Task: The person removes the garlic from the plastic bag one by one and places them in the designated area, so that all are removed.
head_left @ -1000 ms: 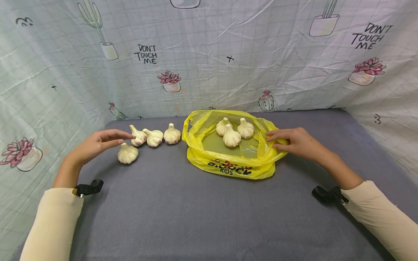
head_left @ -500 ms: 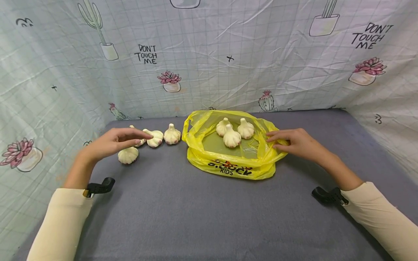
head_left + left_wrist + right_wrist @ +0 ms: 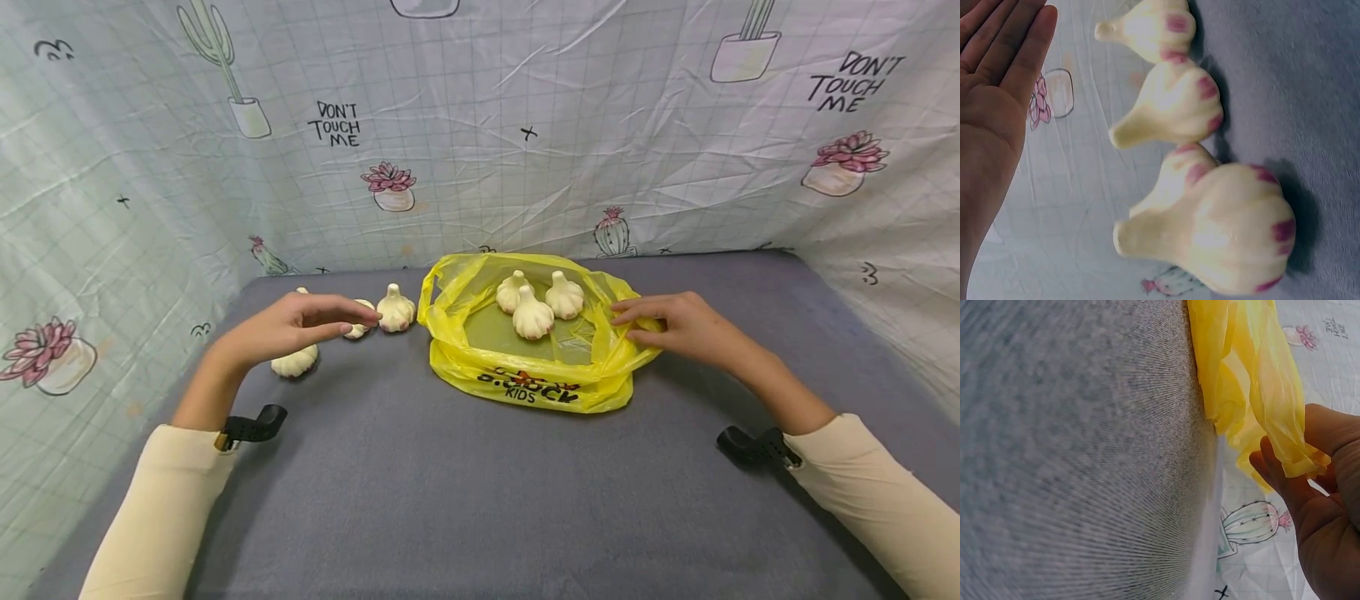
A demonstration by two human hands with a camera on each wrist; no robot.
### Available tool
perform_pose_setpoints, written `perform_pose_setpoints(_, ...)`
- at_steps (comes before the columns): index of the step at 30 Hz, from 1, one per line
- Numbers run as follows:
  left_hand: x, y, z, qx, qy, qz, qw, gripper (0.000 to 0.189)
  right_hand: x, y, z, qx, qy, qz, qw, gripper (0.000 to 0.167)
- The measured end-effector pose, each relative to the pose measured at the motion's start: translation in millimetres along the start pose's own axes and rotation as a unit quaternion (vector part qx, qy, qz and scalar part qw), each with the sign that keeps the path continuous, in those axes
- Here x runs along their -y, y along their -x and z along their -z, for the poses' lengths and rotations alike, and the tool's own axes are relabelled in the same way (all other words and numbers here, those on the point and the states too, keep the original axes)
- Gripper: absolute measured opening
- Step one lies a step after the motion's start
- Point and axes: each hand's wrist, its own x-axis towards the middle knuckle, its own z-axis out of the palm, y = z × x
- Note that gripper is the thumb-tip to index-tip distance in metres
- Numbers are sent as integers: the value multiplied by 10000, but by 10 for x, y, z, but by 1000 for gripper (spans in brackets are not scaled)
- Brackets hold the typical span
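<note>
My left hand [image 3: 300,325] hovers over the row of garlic bulbs with its fingers straight and nothing in it. Its fingertips overlap the edge of the rightmost bulb [image 3: 396,308] in the head view. Partly hidden behind the hand are a front bulb [image 3: 295,362] and two more. The left wrist view shows the large near bulb [image 3: 1235,231] and others apart from the palm. At the other side, my right hand [image 3: 686,329] pinches the rim of a yellow plastic bag [image 3: 525,383] between thumb and fingers. Three garlic bulbs [image 3: 533,315] sit inside the open bag.
A grey cloth [image 3: 465,500] covers the table. Behind and at both sides hangs a patterned curtain [image 3: 480,125]. Black wrist mounts [image 3: 255,425] are strapped to both forearms, low over the cloth.
My left hand has moved to the right above the garlic row, from the leftmost bulbs to the rightmost one. The right hand, the bag and the bulbs have stayed in place.
</note>
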Motion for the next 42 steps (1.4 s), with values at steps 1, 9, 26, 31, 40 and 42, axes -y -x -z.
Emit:
perform_pose_setpoints(1, -8, -21, -7, 42, 57, -55, 10000, 32, -2, -5, 1, 4, 3, 13, 10000, 25)
perform_pose_setpoints(9, -45, -179, -84, 161, 272, -59, 9995, 31, 18, -44, 37, 168, -42, 88, 9998, 21)
perform_pose_setpoints(26, -162, -595, -222, 508, 309, -368, 9976, 33, 72, -113, 129, 463, -197, 324, 9982, 26)
perform_pose_setpoints(31, -241, -731, -236, 611, 242, -392, 9971, 32, 50, -122, 121, 325, -7, 541, 9980, 27)
perform_pose_setpoints(40, -303, -1006, -265, 790, -121, -483, 9956, 32, 30, -119, 140, 258, 132, 543, 9981, 26)
perform_pose_setpoints(42, -315, -1089, -274, 846, -161, -515, 9950, 32, 35, -122, 150, 276, 191, 470, 9983, 26)
